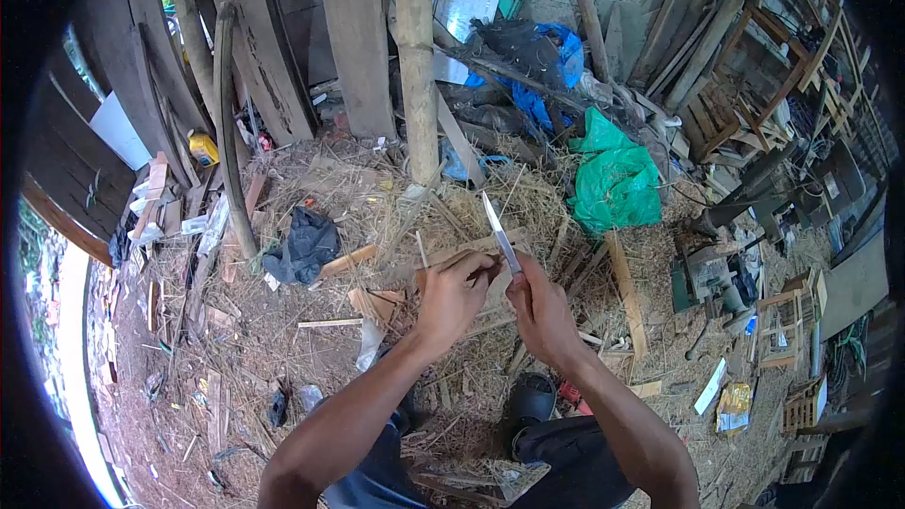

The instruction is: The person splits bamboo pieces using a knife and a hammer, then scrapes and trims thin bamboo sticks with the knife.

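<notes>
My right hand [544, 313] is wrapped around a knife [501, 234], its pale blade pointing up and away from me. Just to its left, my left hand [454, 294] is closed, fingers curled inward with the tips close to the knife's base. Whatever those fingers pinch is too small and hidden to name. A thin light stick [421, 247] shows beyond the left hand; whether the hand touches it I cannot tell. Below both hands, wood strips and straw cover the ground.
A bamboo post [416, 66] stands ahead. A green plastic sheet [615, 174] lies to the right of it, and a black plastic bag [304, 245] to the left. Wooden planks [353, 47] lean at the back. A dark shoe [533, 398] is below my right hand.
</notes>
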### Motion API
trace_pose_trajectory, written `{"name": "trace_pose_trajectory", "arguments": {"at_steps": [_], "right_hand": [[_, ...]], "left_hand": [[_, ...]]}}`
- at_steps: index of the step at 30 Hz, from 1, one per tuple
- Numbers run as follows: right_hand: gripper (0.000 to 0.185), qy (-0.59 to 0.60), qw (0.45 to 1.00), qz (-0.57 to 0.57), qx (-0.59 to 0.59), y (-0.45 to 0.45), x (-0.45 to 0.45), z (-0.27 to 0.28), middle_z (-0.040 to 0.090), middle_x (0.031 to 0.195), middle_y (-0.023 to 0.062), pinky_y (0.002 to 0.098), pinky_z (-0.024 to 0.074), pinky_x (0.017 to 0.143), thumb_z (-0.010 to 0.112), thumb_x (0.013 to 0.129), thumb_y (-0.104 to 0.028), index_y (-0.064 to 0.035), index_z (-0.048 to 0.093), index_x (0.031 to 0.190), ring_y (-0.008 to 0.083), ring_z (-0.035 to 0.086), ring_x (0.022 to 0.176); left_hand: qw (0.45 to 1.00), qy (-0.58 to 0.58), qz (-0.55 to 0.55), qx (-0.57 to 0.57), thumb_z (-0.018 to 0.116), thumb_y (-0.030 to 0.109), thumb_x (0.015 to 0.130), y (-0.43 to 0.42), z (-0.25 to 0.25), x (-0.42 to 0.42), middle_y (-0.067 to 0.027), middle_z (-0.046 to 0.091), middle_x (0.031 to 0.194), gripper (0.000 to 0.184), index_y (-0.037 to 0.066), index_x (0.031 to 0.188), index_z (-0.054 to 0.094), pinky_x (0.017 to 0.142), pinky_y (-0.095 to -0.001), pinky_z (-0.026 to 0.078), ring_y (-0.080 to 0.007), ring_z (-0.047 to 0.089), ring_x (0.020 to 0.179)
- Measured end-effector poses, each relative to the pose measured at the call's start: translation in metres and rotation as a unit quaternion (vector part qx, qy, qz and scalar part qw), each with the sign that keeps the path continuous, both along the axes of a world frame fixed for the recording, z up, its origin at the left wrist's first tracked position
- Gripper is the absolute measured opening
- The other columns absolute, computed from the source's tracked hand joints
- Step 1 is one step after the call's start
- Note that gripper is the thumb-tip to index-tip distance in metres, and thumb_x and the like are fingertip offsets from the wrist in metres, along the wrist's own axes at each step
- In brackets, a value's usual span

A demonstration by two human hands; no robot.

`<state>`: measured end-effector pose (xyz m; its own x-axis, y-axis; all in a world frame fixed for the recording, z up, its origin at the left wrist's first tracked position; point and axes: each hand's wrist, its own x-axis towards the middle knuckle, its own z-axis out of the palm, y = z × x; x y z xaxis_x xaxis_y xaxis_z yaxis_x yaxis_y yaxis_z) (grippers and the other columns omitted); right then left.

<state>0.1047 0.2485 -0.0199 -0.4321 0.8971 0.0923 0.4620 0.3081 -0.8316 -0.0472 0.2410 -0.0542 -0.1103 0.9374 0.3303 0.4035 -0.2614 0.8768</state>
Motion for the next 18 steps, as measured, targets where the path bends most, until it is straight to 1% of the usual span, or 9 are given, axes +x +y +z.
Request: {"name": "trace_pose_trajectory", "arguments": {"at_steps": [3, 6, 9, 11, 13, 14, 15, 17, 18], "right_hand": [[0.034, -0.024, 1.000, -0.002, -0.010, -0.001, -0.001, 0.001, 0.058, 0.074, 0.0236, 0.0456, 0.0437, 0.059, 0.043, 0.090, -0.004, 0.0002, 0.037, 0.124, 0.0423, 0.059, 0.068], [0.034, -0.005, 1.000, 0.005, 0.021, -0.001, 0.000, -0.003, 0.057, 0.072, 0.0253, 0.0471, 0.0430, 0.058, 0.043, 0.091, -0.004, -0.0002, 0.037, 0.124, 0.0442, 0.058, 0.068], [0.034, -0.035, 0.998, 0.010, 0.050, -0.002, 0.000, -0.003, 0.056, 0.068, 0.0277, 0.0499, 0.0413, 0.056, 0.042, 0.091, -0.005, -0.0002, 0.035, 0.124, 0.0465, 0.057, 0.067], [0.026, -0.056, 0.995, -0.008, 0.081, -0.004, -0.003, 0.000, 0.053, 0.061, 0.0231, 0.0461, 0.0413, 0.052, 0.040, 0.093, -0.007, 0.0036, 0.037, 0.117, 0.0407, 0.055, 0.054], [0.023, -0.075, 0.993, -0.018, 0.089, -0.006, -0.007, 0.002, 0.054, 0.061, 0.0254, 0.0487, 0.0415, 0.051, 0.041, 0.093, -0.008, 0.0040, 0.038, 0.112, 0.0437, 0.055, 0.056], [0.020, -0.095, 0.990, -0.027, 0.096, -0.008, -0.007, 0.003, 0.054, 0.061, 0.0277, 0.0514, 0.0416, 0.050, 0.042, 0.092, -0.009, 0.0044, 0.038, 0.107, 0.0466, 0.055, 0.059], [0.020, -0.095, 0.990, -0.029, 0.097, -0.009, -0.007, 0.004, 0.054, 0.061, 0.0277, 0.0514, 0.0416, 0.050, 0.042, 0.092, -0.009, 0.0044, 0.038, 0.107, 0.0466, 0.055, 0.059], [0.018, -0.142, 0.985, -0.034, 0.092, -0.012, -0.008, 0.004, 0.057, 0.067, 0.0277, 0.0533, 0.0448, 0.053, 0.042, 0.092, -0.013, 0.0033, 0.038, 0.097, 0.0472, 0.058, 0.064], [0.018, -0.139, 0.985, -0.036, 0.094, -0.014, -0.009, 0.003, 0.057, 0.067, 0.0277, 0.0533, 0.0448, 0.053, 0.042, 0.092, -0.013, 0.0033, 0.038, 0.097, 0.0472, 0.058, 0.064]], "left_hand": [[1.000, 0.002, 0.008, -0.010, 0.058, -0.008, 0.076, -0.002, 0.002, 0.000, -0.0149, 0.066, 0.085, 0.013, -0.005, 0.088, 0.061, 0.073, -0.0295, 0.053, -0.0223, 0.067, 0.081], [1.000, 0.006, 0.005, 0.013, 0.058, -0.008, 0.076, -0.001, -0.001, -0.001, -0.0150, 0.066, 0.084, 0.013, -0.004, 0.088, 0.061, 0.072, -0.0291, 0.053, -0.0226, 0.067, 0.079], [0.999, 0.035, 0.015, 0.005, 0.059, -0.007, 0.076, -0.004, 0.004, -0.002, -0.0149, 0.065, 0.083, 0.013, -0.004, 0.089, 0.061, 0.070, -0.0288, 0.052, -0.0228, 0.067, 0.078], [1.000, 0.027, 0.015, 0.005, 0.060, -0.006, 0.076, -0.004, 0.006, 0.000, -0.0149, 0.065, 0.083, 0.013, -0.004, 0.089, 0.061, 0.069, -0.0293, 0.051, -0.0230, 0.067, 0.077], [1.000, 0.019, 0.014, 0.006, 0.061, -0.006, 0.076, -0.004, 0.007, 0.001, -0.0150, 0.065, 0.083, 0.013, -0.003, 0.089, 0.062, 0.068, -0.0297, 0.051, -0.0232, 0.066, 0.076], [1.000, 0.011, 0.017, 0.018, 0.060, -0.004, 0.076, -0.003, 0.004, 0.001, -0.0150, 0.065, 0.082, 0.012, -0.003, 0.088, 0.062, 0.066, -0.0314, 0.050, -0.0267, 0.065, 0.074], [0.999, 0.003, 0.020, 0.032, 0.060, -0.002, 0.077, -0.002, 0.001, 0.001, -0.0150, 0.064, 0.081, 0.010, -0.003, 0.087, 0.062, 0.064, -0.0332, 0.049, -0.0302, 0.063, 0.072], [1.000, 0.012, 0.013, 0.024, 0.061, -0.003, 0.076, 0.000, -0.006, 0.000, -0.0151, 0.065, 0.082, 0.012, -0.002, 0.088, 0.062, 0.067, -0.0318, 0.050, -0.0279, 0.065, 0.074], [1.000, 0.020, 0.008, 0.014, 0.062, -0.003, 0.076, 0.000, -0.005, -0.001, -0.0151, 0.066, 0.084, 0.013, -0.002, 0.089, 0.063, 0.069, -0.0305, 0.051, -0.0257, 0.066, 0.076]]}}
